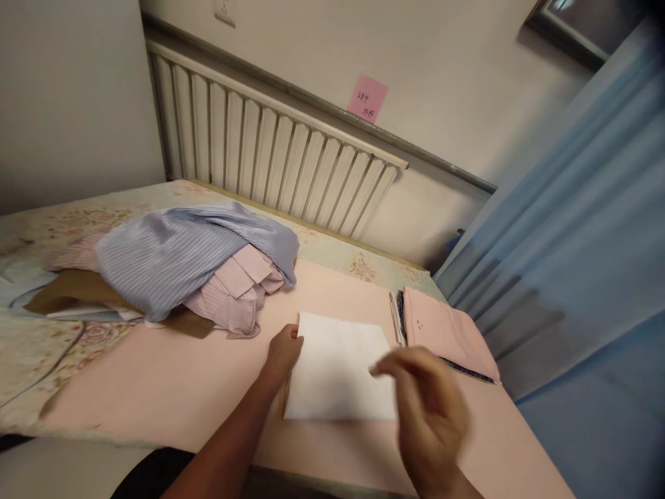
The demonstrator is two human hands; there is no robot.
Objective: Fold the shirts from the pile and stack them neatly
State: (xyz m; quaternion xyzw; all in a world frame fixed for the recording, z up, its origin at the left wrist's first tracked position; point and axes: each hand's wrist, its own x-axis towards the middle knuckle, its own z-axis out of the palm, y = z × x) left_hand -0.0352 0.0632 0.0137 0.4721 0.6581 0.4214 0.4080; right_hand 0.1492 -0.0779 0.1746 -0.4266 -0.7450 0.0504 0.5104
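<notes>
A white, square folded cloth [337, 367] lies flat on the pink sheet in front of me. My left hand [285, 355] is closed at its left edge, thumb and fingers pinching the side near the upper corner. Over the right edge of the cloth hovers my right hand [429, 409], slightly blurred. Its fingers are loosely bent and apart from the thumb, with nothing seen between them.
Right of the cloth lies a folded pink garment [449, 329] over dark fabric, with thin pale sticks [396, 319] beside it. A heap with a blue striped shirt [176, 249] and a pink striped garment [233, 287] sits left. Behind are a radiator [270, 145] and blue curtain [566, 235].
</notes>
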